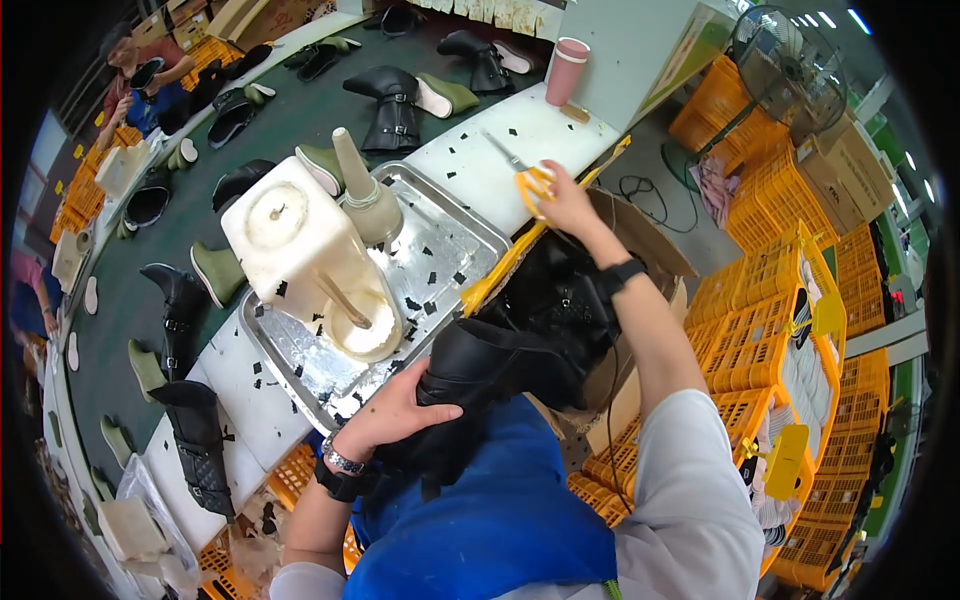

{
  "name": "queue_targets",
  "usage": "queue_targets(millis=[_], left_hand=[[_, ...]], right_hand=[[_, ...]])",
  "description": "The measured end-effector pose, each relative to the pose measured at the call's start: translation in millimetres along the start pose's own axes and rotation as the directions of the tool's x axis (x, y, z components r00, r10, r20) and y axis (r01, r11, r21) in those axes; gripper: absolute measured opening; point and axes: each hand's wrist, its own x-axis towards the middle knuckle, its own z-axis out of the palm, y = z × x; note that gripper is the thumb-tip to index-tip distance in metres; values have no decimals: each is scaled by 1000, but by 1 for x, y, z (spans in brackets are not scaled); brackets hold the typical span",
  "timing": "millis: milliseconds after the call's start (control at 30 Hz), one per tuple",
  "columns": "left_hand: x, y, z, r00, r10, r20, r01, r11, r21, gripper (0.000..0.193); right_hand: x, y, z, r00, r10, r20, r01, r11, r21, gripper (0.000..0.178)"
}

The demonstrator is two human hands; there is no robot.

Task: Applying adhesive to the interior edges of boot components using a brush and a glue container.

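Note:
My left hand (395,408) grips the shaft of a black boot (520,345) that rests against my blue apron (500,510). My right hand (568,202) reaches out over the white bench (490,165) and closes on the orange handles of a pair of scissors (525,172), whose blades lie on the bench pointing away. A yellow strip (500,268) runs along the bench edge just under that arm.
A metal tray (440,250) holds a white square container (290,235), a funnel-topped bottle (360,195) and a glue bowl with a brush (365,325). Black scraps litter the bench. A pink cup (567,70) stands far. Boots ride a green conveyor (270,130). Orange crates (770,330) stack at right.

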Motion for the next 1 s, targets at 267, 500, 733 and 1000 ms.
queue_targets(millis=[267, 500, 733, 1000], left_hand=[[7, 3, -1, 998, -38, 44, 42, 996, -83, 65], [16, 5, 7, 991, -88, 97, 94, 994, -62, 59], [16, 7, 10, 992, -82, 99, 89, 994, -62, 57], [20, 7, 12, 989, -64, 130, 64, 998, 7, 57]], right_hand=[[-164, -10, -137, 979, 106, 173, -187, 798, 572, 47], [-254, -39, -132, 931, -165, 325, 94, 970, 225, 52], [-251, -55, -121, 865, -105, 491, 39, 989, 143, 52], [-231, -54, -126, 799, -182, 573, 206, 978, 24, 54]])
